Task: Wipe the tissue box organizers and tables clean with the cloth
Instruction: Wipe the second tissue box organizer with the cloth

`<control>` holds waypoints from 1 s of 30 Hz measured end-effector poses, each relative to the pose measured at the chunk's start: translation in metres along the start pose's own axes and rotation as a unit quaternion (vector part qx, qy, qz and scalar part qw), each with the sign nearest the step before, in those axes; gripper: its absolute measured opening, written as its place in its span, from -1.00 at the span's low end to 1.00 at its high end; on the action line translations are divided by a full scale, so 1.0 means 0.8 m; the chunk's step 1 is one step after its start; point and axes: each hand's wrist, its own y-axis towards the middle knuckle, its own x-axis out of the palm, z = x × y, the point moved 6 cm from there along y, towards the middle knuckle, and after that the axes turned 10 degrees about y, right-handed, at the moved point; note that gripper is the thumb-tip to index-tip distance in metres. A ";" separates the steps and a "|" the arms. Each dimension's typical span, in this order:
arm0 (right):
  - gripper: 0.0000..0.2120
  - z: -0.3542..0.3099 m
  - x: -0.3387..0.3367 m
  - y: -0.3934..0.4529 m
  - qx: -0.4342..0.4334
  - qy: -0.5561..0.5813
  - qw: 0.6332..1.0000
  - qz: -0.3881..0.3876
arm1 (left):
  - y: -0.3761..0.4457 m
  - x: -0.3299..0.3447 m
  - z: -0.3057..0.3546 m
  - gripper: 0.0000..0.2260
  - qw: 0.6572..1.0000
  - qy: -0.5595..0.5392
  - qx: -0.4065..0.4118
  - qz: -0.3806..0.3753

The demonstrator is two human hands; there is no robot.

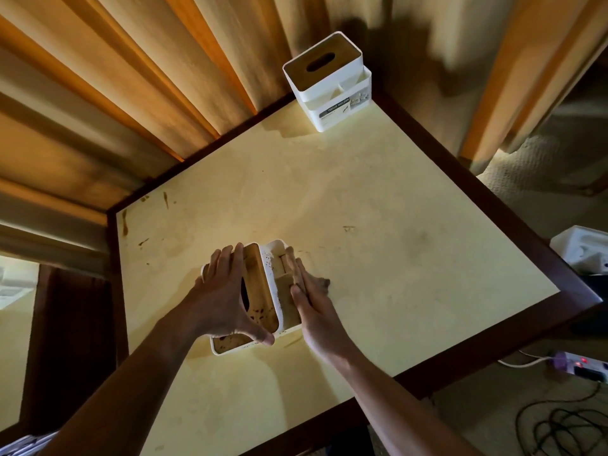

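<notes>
A white tissue box organizer [263, 291] with a stained wooden lid stands near the middle of the cream table [378, 258]. My left hand [227, 297] grips it from above, fingers over its left side and thumb at its near edge. My right hand [312, 297] presses a beige cloth [288, 284] into the organizer's right side compartment. A second white tissue box organizer [329, 83], labelled "TISSUE HOLDER", stands at the table's far corner. Brown stains mark the table's left part.
Tan curtains [131, 93] hang behind the table's far edges. The table has a dark wooden rim [493, 205]. A white object [582, 251] sits off the right edge. A power strip [585, 366] and dark cables [566, 422] lie on the carpet at lower right.
</notes>
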 end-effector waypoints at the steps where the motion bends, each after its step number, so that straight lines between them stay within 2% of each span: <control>1: -0.53 0.006 0.000 -0.005 0.007 0.024 1.000 0.001 | 0.000 -0.001 0.000 0.60 1.000 -0.001 0.000 0.000; 4: -0.48 0.020 0.000 -0.014 0.049 0.063 0.996 0.026 | -0.002 -0.002 0.001 0.59 1.000 -0.003 0.000 0.001; 8: -0.48 0.024 0.004 -0.009 0.099 -0.003 0.995 0.021 | -0.004 -0.002 0.002 0.59 1.000 -0.005 -0.001 -0.003; 10: -0.40 0.024 0.000 -0.002 0.130 -0.022 0.991 0.018 | -0.003 -0.002 0.002 0.60 1.000 -0.004 -0.001 -0.004; 12: -0.35 0.023 -0.005 0.004 0.135 -0.034 0.990 0.009 | -0.003 -0.002 0.002 0.59 1.000 -0.005 0.000 -0.005; 17: -0.41 0.021 -0.008 0.023 0.148 -0.045 0.988 -0.014 | -0.006 -0.004 0.005 0.57 1.000 -0.006 -0.002 -0.009; 26: -0.51 -0.012 0.002 0.076 0.082 -0.110 0.991 0.006 | -0.005 -0.004 0.006 0.54 1.000 0.005 -0.009 -0.013; 30: -0.53 -0.027 0.002 0.069 -0.012 -0.096 0.995 0.013 | -0.005 -0.002 0.006 0.54 1.000 0.005 -0.011 -0.018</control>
